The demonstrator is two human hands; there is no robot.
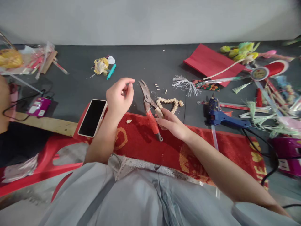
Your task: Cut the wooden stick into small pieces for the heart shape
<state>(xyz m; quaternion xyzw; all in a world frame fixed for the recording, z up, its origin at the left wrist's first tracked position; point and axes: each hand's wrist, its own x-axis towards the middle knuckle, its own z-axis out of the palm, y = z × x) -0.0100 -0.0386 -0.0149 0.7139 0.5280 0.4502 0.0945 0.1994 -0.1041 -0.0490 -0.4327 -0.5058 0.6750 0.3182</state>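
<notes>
"Starting at the table's (141, 59) near edge, what lay there?"

"A red towel (138, 138); above it the right hand (172, 124) was wrapped round the pale handle of the shears (148, 100), whose parted blades pointed at the far edge"

"How would they have handled?"

"Heavy and stiff, I judged, best held by both grips"

"And just beside them?"

"A heart-shaped stick frame (175, 106), probably light and fragile, best lifted by its sides"

"The left hand (121, 97)?"

"Fingers curled toward the thumb; I couldn't tell whether they pinched anything. Loose bits (166, 91) lay farther off"
</notes>
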